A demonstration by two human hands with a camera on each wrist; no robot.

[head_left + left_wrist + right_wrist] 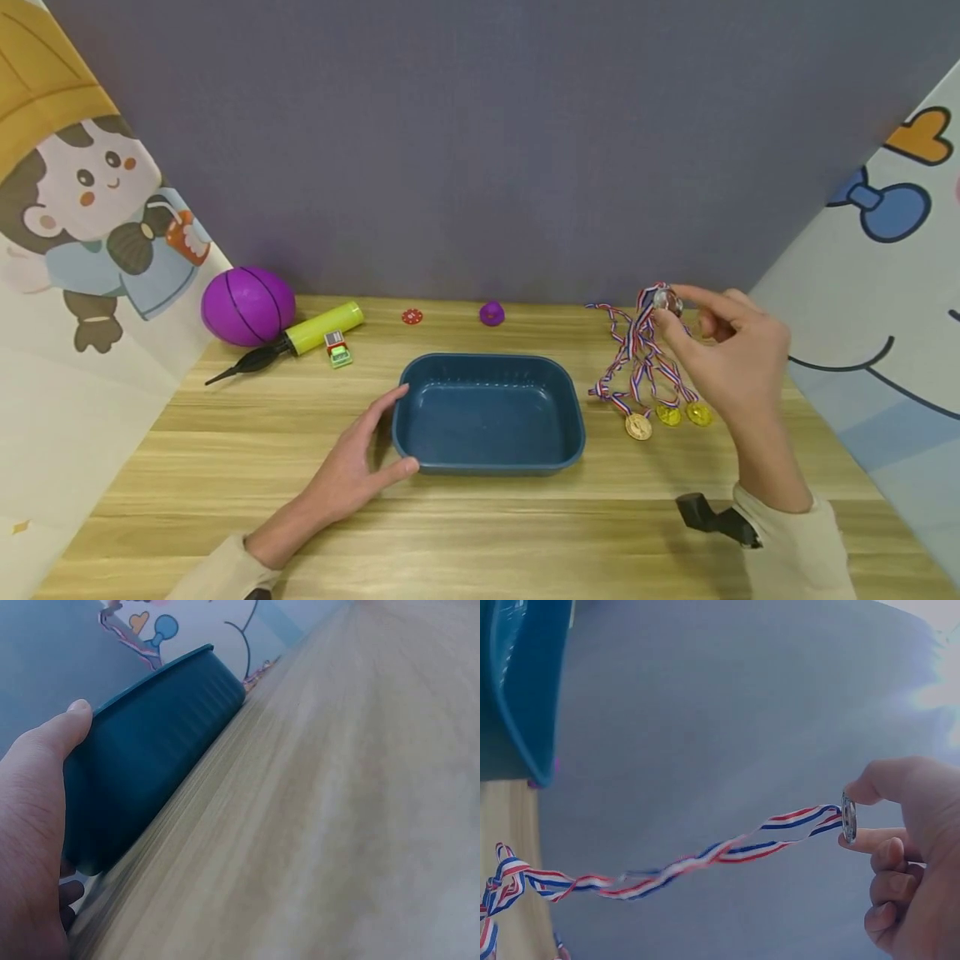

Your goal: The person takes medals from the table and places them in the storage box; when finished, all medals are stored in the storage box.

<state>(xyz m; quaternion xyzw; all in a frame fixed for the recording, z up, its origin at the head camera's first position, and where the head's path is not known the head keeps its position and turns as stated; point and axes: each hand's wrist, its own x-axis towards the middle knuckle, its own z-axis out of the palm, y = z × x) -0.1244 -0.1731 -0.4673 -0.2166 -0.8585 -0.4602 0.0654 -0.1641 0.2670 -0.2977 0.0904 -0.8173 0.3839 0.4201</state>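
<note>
In the head view the right hand (738, 346) pinches a silver medal (667, 302) at right; in the left wrist's, the loosely spread left hand (31, 802) touches the tray (154, 746); in the right wrist's, the ribbon (697, 861) meets a tangle (508, 879), so this apparent lift likely calls for easing it free.

Medals (638, 427) four; tub (487, 427), ball (248, 307), pump (324, 327), disc (412, 317): one each.
</note>
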